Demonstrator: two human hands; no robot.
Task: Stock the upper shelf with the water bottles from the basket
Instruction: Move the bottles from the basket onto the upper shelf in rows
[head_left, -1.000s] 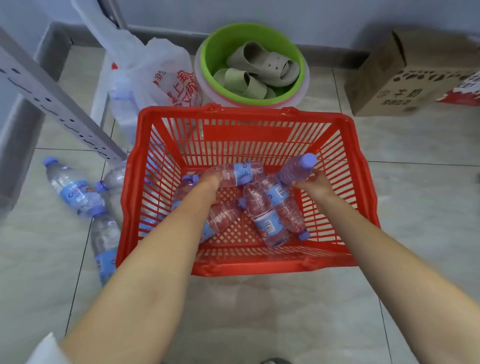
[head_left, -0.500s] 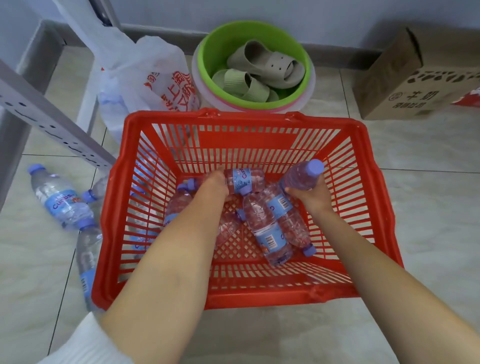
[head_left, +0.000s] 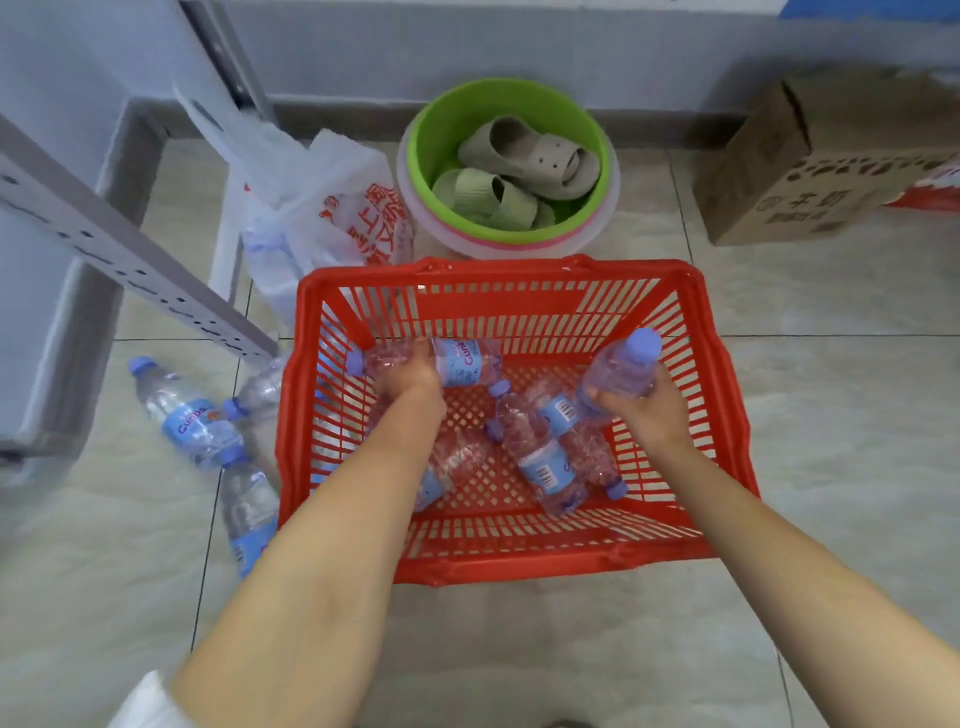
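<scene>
A red plastic basket (head_left: 519, 564) sits on the tiled floor in front of me. Inside it, my left hand (head_left: 408, 376) grips a clear water bottle (head_left: 467, 361) lying sideways, its purple cap pointing left. My right hand (head_left: 641, 408) holds a second bottle (head_left: 621, 371) tilted up, its purple cap above the basket's right wall. Three more bottles (head_left: 545, 460) lie on the basket floor between my arms; one is partly hidden under my left forearm. The grey shelf frame (head_left: 119, 254) runs along the left.
Three bottles (head_left: 192, 421) lie on the floor left of the basket. A white plastic bag (head_left: 332, 208) with bottles stands behind it. A green basin (head_left: 431, 130) with slippers sits at the back, a cardboard box (head_left: 810, 192) at the right.
Both hands have lifted their bottles: the left one's rose off the pile, the right one's rose higher toward the basket's right wall. The view shifted, so the basket looks farther right.
</scene>
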